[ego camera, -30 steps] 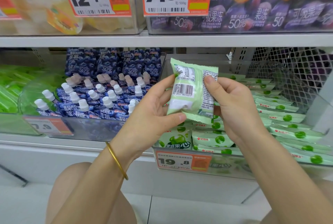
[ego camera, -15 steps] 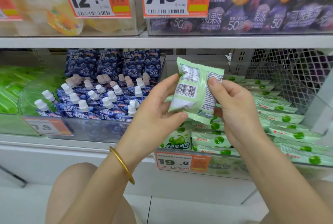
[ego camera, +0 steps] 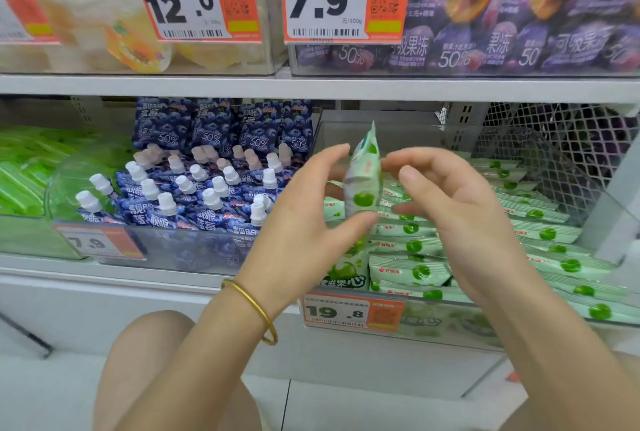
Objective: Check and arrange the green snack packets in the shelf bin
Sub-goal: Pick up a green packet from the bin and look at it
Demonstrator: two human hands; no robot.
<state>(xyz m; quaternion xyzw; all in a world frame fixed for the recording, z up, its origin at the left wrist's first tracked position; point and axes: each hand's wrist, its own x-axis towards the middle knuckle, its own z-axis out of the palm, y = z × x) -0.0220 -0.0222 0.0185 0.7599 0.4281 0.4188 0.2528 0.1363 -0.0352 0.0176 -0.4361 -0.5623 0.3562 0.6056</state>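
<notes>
One green packet [ego camera: 363,184] pinched in the left hand [ego camera: 304,222]; right hand [ego camera: 457,209] relaxed, empty, at its 3 o'clock. Apparently the inspection step; next: lay it in the bin [ego camera: 443,319].

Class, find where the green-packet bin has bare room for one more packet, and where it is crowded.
Free: back left of the bin, between its rear wall and the farthest green packets. Crowded: front and right, where packets overlap in rows.
</notes>
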